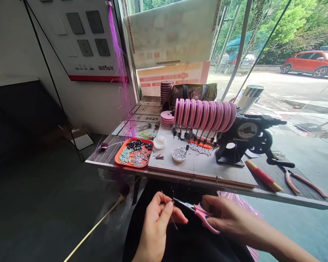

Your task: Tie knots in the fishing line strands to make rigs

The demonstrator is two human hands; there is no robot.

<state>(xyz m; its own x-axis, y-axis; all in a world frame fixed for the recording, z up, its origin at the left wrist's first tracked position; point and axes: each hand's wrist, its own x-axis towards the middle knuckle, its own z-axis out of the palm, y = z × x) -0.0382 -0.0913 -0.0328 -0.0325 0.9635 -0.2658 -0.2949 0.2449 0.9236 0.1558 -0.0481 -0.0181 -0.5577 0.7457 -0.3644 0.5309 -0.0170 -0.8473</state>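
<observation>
Above my lap, my left hand (159, 220) pinches a thin dark thread (174, 222) between thumb and forefinger. My right hand (226, 215) grips a small pair of pink-handled scissors (199, 211), with fingers in the handle loops. The scissors point left, and their tips sit at the left fingertips, close to the thread. Whether the blades touch the thread cannot be made out. Beyond both hands, a white board (205, 174) lies on the table, with a small white dish of pale beads (178, 154) on it.
An orange tray (117, 160) holds black, turquoise and silvery beads. A black hand-cranked winder (243, 138) carries a row of pink spools (205, 113). Pliers (292, 182) and a red-and-yellow stick (264, 175) lie at the right. Purple threads (120, 72) hang at the left.
</observation>
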